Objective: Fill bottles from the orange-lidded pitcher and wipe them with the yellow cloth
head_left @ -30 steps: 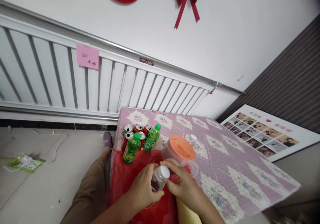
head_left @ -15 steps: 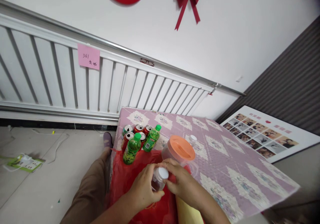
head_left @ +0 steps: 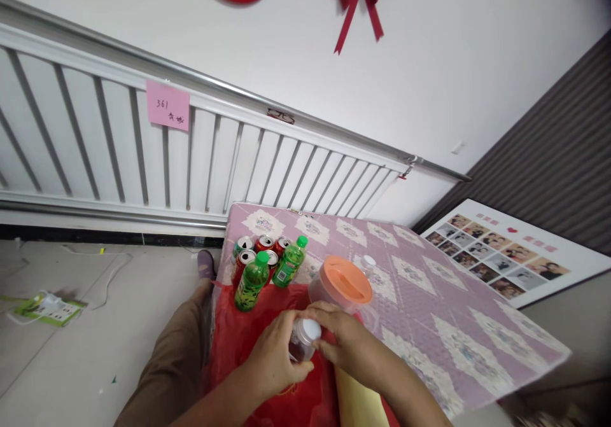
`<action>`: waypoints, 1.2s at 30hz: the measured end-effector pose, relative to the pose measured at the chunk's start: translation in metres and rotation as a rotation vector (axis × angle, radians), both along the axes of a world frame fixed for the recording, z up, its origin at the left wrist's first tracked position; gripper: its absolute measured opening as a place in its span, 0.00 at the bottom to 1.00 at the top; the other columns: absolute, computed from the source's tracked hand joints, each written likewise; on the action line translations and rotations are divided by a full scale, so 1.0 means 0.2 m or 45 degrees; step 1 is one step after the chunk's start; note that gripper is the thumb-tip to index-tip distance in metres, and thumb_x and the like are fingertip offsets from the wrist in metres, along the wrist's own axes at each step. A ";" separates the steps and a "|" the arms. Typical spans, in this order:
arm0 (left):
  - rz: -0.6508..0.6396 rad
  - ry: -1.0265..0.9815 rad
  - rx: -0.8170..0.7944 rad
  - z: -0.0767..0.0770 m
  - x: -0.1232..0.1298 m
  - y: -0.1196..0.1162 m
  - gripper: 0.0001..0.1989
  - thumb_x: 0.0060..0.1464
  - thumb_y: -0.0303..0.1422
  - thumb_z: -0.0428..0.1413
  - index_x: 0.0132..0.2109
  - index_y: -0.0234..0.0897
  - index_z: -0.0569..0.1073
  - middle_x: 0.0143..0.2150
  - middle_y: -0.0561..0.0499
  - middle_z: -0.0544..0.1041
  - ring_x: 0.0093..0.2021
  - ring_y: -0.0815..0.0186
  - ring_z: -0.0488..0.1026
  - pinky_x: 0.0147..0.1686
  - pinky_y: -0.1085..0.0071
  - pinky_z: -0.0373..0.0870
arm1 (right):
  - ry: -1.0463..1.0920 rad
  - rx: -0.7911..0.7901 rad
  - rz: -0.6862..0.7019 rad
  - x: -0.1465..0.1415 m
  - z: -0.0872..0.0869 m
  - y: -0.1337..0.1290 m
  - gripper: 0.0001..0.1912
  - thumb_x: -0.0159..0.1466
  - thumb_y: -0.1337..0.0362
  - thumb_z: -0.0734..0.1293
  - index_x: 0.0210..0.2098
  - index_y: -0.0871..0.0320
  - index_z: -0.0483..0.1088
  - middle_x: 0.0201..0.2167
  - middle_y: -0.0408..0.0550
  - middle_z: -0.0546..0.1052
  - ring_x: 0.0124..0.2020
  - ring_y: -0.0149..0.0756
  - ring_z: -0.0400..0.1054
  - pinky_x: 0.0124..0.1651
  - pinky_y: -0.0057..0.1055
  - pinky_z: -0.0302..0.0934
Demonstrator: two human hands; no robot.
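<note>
A small clear jar (head_left: 298,349) with a white lid (head_left: 312,329) and dark contents is held a little above the red plastic sheet (head_left: 251,331). My left hand (head_left: 273,358) is wrapped round the jar's body, its thumb across the lower front. My right hand (head_left: 347,341) is closed at the lid's right side, thumb and fingers bent against it; part of its grip is hidden. Just beyond the hands stands a clear plastic tub with an orange lid (head_left: 346,280).
Two green drink bottles (head_left: 251,282) and several opened cans (head_left: 245,260) stand at the left. Behind the tub is a clear bottle with a white cap (head_left: 367,263). A yellow item (head_left: 360,405) lies below my right forearm. A patterned mattress (head_left: 458,344) extends right; a radiator (head_left: 200,153) lines the wall.
The view has shifted very slightly. Both hands keep the same hold on the jar and lid, with almost no visible movement.
</note>
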State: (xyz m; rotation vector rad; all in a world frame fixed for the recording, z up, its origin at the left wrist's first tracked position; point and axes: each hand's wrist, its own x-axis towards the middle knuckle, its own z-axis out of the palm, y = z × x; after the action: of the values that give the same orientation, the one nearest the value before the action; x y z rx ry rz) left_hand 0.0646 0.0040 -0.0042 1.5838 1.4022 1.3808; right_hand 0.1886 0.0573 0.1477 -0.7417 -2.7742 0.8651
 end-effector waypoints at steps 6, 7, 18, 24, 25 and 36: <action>0.007 0.007 -0.009 -0.01 0.00 0.00 0.33 0.37 0.25 0.62 0.54 0.38 0.63 0.51 0.45 0.73 0.52 0.55 0.71 0.53 0.60 0.67 | -0.127 0.076 0.002 -0.03 0.02 0.01 0.12 0.54 0.79 0.64 0.30 0.57 0.70 0.32 0.43 0.73 0.36 0.35 0.66 0.42 0.30 0.60; 0.005 0.007 -0.009 -0.01 0.00 0.00 0.34 0.37 0.25 0.62 0.54 0.38 0.63 0.51 0.45 0.73 0.52 0.55 0.71 0.53 0.60 0.67 | -0.145 0.082 -0.004 -0.03 0.02 0.01 0.11 0.54 0.79 0.64 0.30 0.57 0.69 0.32 0.43 0.73 0.36 0.35 0.66 0.41 0.29 0.60; -0.015 -0.001 -0.041 0.00 0.00 0.00 0.34 0.38 0.25 0.61 0.55 0.40 0.63 0.52 0.46 0.73 0.50 0.55 0.72 0.51 0.60 0.68 | -0.331 0.207 -0.222 -0.03 -0.04 0.00 0.04 0.57 0.71 0.70 0.33 0.61 0.70 0.33 0.48 0.72 0.33 0.36 0.65 0.37 0.30 0.58; -0.022 -0.005 -0.054 0.00 0.00 0.00 0.34 0.38 0.24 0.61 0.55 0.40 0.63 0.52 0.45 0.72 0.51 0.55 0.71 0.52 0.61 0.68 | -0.400 0.290 -0.313 -0.04 -0.05 -0.03 0.07 0.59 0.65 0.69 0.35 0.63 0.72 0.34 0.52 0.73 0.34 0.39 0.67 0.37 0.33 0.60; -0.021 -0.009 -0.049 -0.01 0.00 0.00 0.34 0.38 0.24 0.61 0.55 0.39 0.62 0.52 0.45 0.72 0.51 0.55 0.71 0.52 0.61 0.68 | -0.389 0.281 -0.312 -0.04 -0.05 -0.03 0.08 0.59 0.65 0.69 0.36 0.63 0.73 0.35 0.52 0.73 0.34 0.40 0.67 0.38 0.34 0.60; -0.008 -0.020 -0.027 -0.01 0.00 0.00 0.33 0.38 0.24 0.62 0.54 0.40 0.63 0.50 0.46 0.73 0.50 0.56 0.71 0.51 0.61 0.68 | -0.082 0.091 -0.142 0.01 -0.05 -0.03 0.14 0.58 0.75 0.67 0.42 0.57 0.74 0.37 0.48 0.74 0.40 0.39 0.67 0.45 0.32 0.61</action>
State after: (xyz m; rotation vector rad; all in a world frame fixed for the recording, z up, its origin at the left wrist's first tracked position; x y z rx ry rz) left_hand 0.0653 0.0043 -0.0066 1.5591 1.3971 1.3678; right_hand 0.1906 0.0514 0.1379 -0.9171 -2.7711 0.7303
